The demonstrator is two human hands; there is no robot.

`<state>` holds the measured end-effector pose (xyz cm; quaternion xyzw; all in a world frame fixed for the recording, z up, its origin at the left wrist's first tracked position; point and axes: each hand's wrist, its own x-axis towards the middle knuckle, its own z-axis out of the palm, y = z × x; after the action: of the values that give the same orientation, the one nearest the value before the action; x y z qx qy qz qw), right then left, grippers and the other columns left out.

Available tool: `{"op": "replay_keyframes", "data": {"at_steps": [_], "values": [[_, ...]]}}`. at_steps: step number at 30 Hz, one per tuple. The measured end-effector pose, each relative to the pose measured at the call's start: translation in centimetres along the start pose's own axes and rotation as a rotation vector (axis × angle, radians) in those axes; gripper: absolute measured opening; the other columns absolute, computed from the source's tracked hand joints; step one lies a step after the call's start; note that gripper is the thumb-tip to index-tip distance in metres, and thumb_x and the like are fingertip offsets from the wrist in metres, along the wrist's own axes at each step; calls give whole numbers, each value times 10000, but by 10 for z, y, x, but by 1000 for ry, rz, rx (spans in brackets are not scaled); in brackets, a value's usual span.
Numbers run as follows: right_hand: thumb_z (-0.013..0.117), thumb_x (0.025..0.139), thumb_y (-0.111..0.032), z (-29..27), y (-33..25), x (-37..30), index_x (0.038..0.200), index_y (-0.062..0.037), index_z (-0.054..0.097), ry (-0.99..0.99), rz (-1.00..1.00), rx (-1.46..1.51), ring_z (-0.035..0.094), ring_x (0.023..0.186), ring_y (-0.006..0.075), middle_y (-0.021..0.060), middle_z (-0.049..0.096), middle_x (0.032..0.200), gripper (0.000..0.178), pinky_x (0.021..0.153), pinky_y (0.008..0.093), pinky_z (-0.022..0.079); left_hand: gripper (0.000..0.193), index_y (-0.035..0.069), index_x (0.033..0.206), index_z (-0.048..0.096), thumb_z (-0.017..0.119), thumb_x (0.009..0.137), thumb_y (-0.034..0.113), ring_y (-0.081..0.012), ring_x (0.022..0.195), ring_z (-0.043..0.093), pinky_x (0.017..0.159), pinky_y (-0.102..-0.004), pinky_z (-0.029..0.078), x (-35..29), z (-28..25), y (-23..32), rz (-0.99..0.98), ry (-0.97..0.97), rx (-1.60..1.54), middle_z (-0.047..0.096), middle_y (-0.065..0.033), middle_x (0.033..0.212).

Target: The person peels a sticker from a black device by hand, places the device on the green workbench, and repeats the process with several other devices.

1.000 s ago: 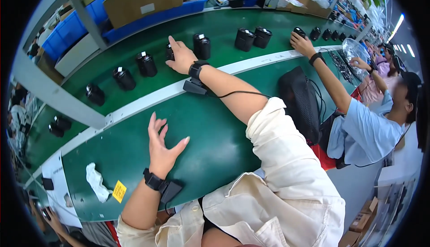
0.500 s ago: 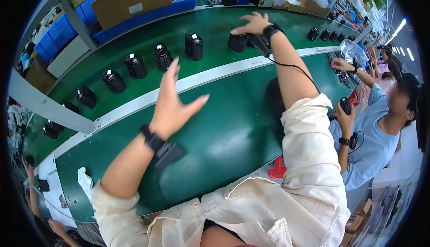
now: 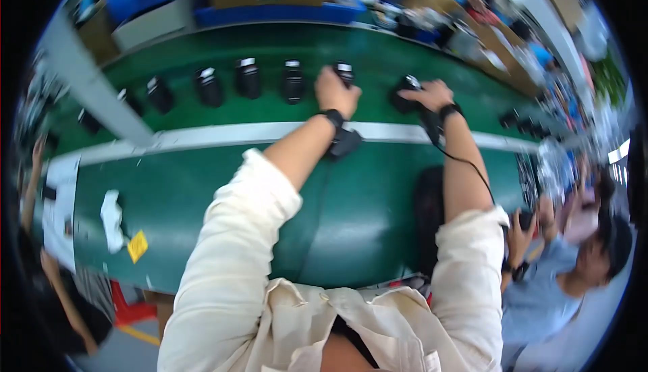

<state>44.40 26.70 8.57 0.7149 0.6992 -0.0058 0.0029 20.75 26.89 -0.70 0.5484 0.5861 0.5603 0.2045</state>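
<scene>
Presently, two dark cylindrical units are being handled at the same time. The first unit (image 3: 344, 69) stands on the far green strip (image 3: 378, 51) of the table, beyond the white rail (image 3: 256, 133); my left hand (image 3: 337, 93) is curled closely about it, thumb on its right side, and appears to have hold of it. The second unit (image 3: 403, 96) is to the right, apart from the first. My right hand (image 3: 432, 95) is partly open, thumb extended across the unit; blur and hidden fingers mean I cannot tell whether the grip is firm.

I judge the step to be positioning units along the strip; the next move calls for a secure right grip, keeping both units upright.

Compared with half a second ago, my left hand has left its open pose over the near side of the table and reached the strip.

To the left stands a row of similar units (image 3: 248, 80). Nearer me lie a white crumpled cloth (image 3: 111, 220) and a yellow note (image 3: 138, 246).
</scene>
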Motion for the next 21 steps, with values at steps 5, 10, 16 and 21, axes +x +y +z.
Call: {"op": "replay_keyframes", "data": {"at_steps": [5, 10, 16, 21], "values": [[770, 652, -553, 11, 36, 6, 792, 9, 713, 69, 61, 252, 618, 638, 182, 96, 671, 717, 582, 626, 336, 492, 521, -20, 1020, 490, 748, 586, 112, -427, 983, 552, 874, -479, 464, -32, -3, 14, 109, -154, -159, 583, -250, 1001], [780, 611, -526, -16, 6, -9, 831, -15, 724, 44, -9, 285, 656, 736, 262, 162, 680, 775, 559, 705, 374, 514, 707, -24, 1254, 421, 774, 683, 197, -336, 1040, 574, 920, -393, 456, -78, -133, 37, 217, -440, -284, 562, -206, 1127], [793, 628, -433, -87, -113, -77, 873, 10, 713, 56, -361, 202, 617, 840, 298, 206, 623, 926, 513, 747, 367, 504, 726, -22, 1268, 426, 807, 711, 246, -149, 886, 586, 818, -302, 499, -76, -336, 18, -25, -230, -38, 589, -84, 1020], [809, 622, -395, -73, -257, -135, 954, -48, 721, -40, -826, 271, 551, 991, 351, 220, 552, 1081, 488, 874, 376, 457, 783, -39, 1271, 429, 827, 678, 281, -284, 965, 604, 873, -364, 486, -85, -428, -38, -86, 36, 354, 607, -184, 1073]]}}
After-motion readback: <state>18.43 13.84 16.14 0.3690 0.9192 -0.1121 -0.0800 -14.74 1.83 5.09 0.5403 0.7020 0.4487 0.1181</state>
